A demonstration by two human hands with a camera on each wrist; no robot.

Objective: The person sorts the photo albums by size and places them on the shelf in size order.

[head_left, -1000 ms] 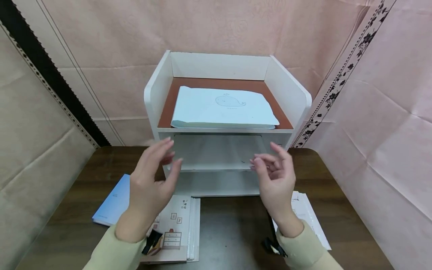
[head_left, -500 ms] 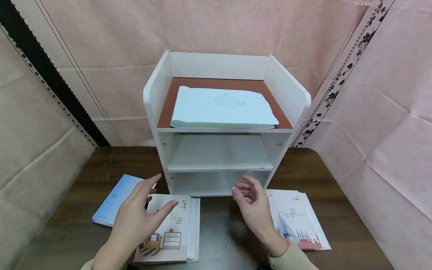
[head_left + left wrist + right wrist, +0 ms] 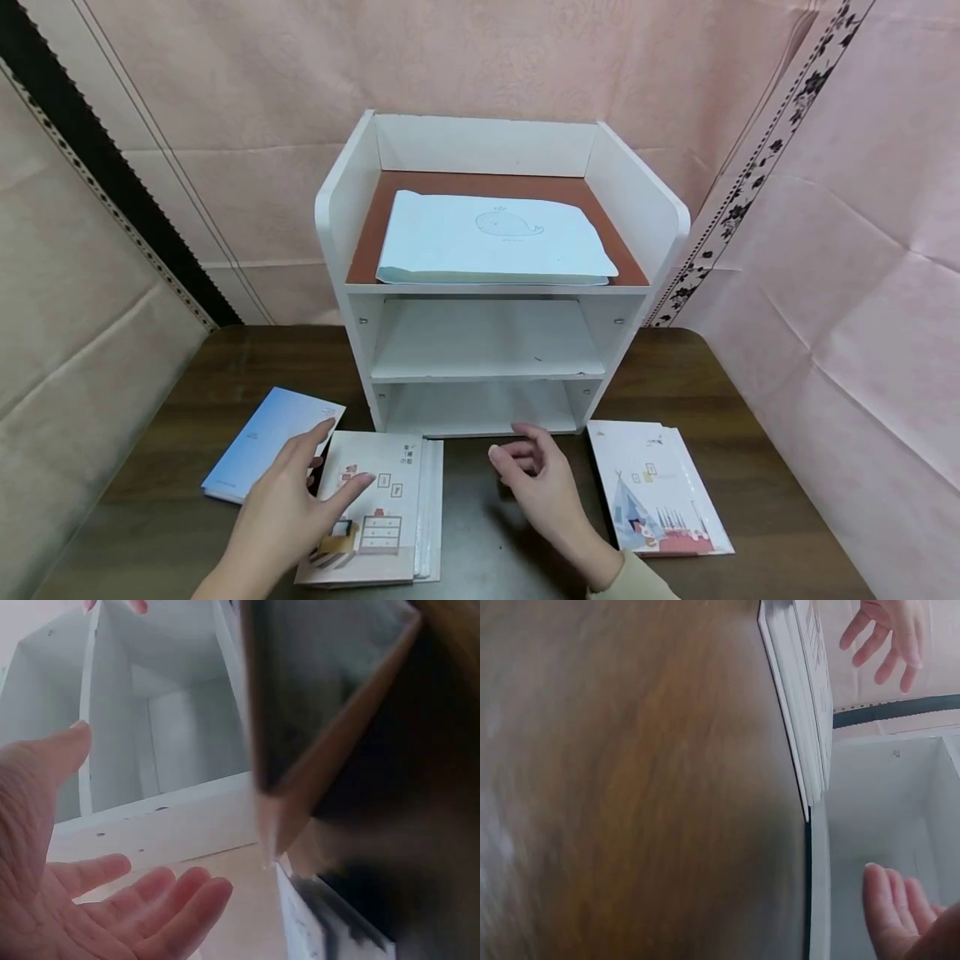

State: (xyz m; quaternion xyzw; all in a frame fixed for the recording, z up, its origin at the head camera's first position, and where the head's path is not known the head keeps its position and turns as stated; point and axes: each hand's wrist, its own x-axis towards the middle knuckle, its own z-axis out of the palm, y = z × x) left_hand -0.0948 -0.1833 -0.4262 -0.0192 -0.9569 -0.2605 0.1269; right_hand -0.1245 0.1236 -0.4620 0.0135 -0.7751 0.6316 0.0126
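My left hand [image 3: 288, 500] hovers over the left edge of a stack of pale picture books [image 3: 382, 533], thumb spread away from the fingers, holding nothing. In the left wrist view the same hand [image 3: 112, 885] shows an empty palm. To the right of that stack, my right hand [image 3: 543, 492] is above the dark table, its fingers loosely bent and holding nothing. A blue book [image 3: 266, 442] lies to the left, partly behind the left hand. Right of the right hand lies another picture book [image 3: 660, 492] with a tent drawn on its cover.
Behind the hands stands a white shelf unit [image 3: 487, 292] with two lower compartments. A pale blue pad with a whale drawing [image 3: 495, 237] lies on its brown top. Pink cloth [image 3: 480, 58] hangs around the wooden table [image 3: 168, 492].
Both hands have come down and back from in front of the shelf, the left toward the picture-book stack, the right inward over the table. The books and shelf have stayed put.
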